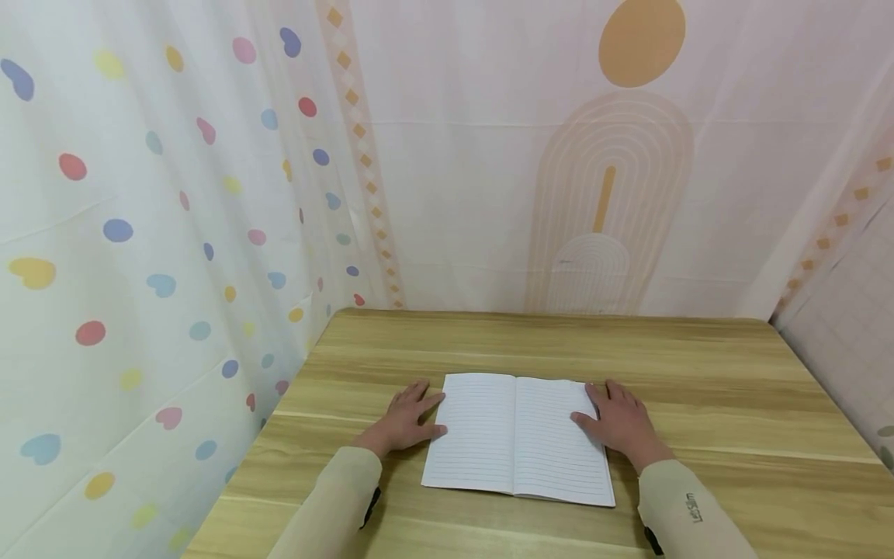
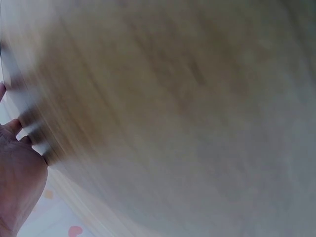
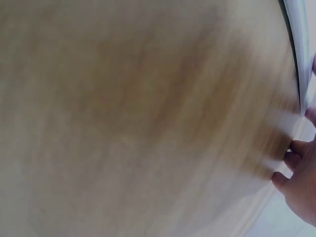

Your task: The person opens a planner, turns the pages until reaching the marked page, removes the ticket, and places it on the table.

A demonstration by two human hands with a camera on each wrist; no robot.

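Note:
An open notebook [image 1: 475, 435] with blank ruled pages lies flat on the wooden table, its spine running toward the person. At its left edge rests my left hand [image 1: 403, 419], fingers spread, with the thumb tip on the page's edge and the other fingers on the tabletop. My right hand [image 1: 621, 423] lies over the upper right edge of the notebook, thumb and index finger on the page, the rest on the wood beyond it. In the right wrist view the fingertips touch the table beside the notebook's edge [image 3: 296, 49]. Neither hand grips anything.
The wood-grain table [image 1: 733, 404] extends on all sides of the notebook. A curtain with coloured dots and hearts [image 1: 161, 233] hangs at the left, and a pale curtain with an arch pattern [image 1: 454, 194] hangs behind the table's far edge.

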